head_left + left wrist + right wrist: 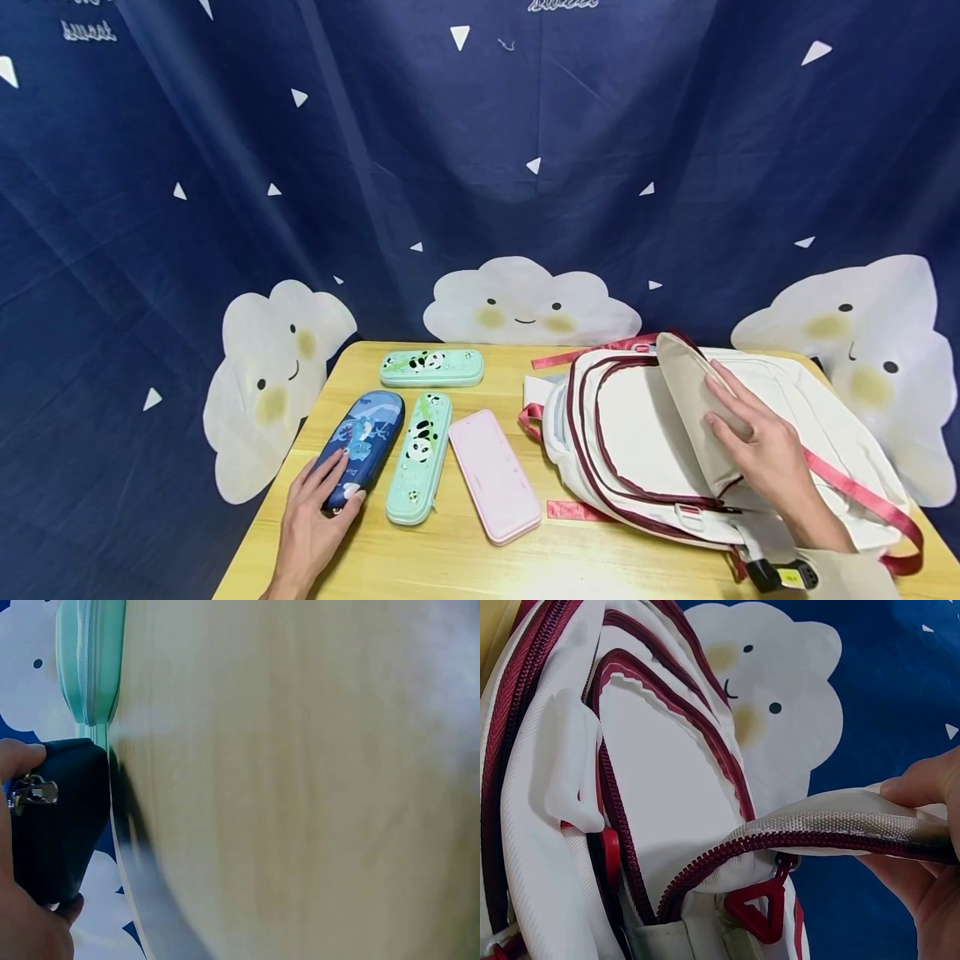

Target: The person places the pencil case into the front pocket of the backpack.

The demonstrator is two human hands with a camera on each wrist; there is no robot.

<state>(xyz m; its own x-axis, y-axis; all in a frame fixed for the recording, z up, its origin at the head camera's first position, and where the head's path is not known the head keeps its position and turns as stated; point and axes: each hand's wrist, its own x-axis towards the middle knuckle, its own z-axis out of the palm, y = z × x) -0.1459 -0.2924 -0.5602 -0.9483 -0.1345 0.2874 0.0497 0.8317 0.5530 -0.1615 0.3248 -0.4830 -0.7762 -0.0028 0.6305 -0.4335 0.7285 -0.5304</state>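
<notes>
While the right hand (pixel 768 454) pinches the bag's (pixel 817 408) flap (pixel 686 408) near its zipped edge, thumb on one face and fingers on the other, the left hand (pixel 313 521) holds the blue case (pixel 367 429), fingers and thumb spread just as wide as the case and curled onto its two sides; that case is left of the bag, the farthest from it, and whether it is wholly on the table (pixel 420 571) I cannot tell. It looks a stiff, moulded shell, probably light, a little slippery and not fragile; a grip across its width, nearer its middle, should balance best; the flap seems soft and floppy, best taken by its edge. Counted, there are one bag and four cases: one blue; one pink (pixel 497 479), nearest the bag on its left; two green, one (pixel 418 458) between pink and blue, the other (pixel 442 368) crosswise, left of the bag's far side.
</notes>
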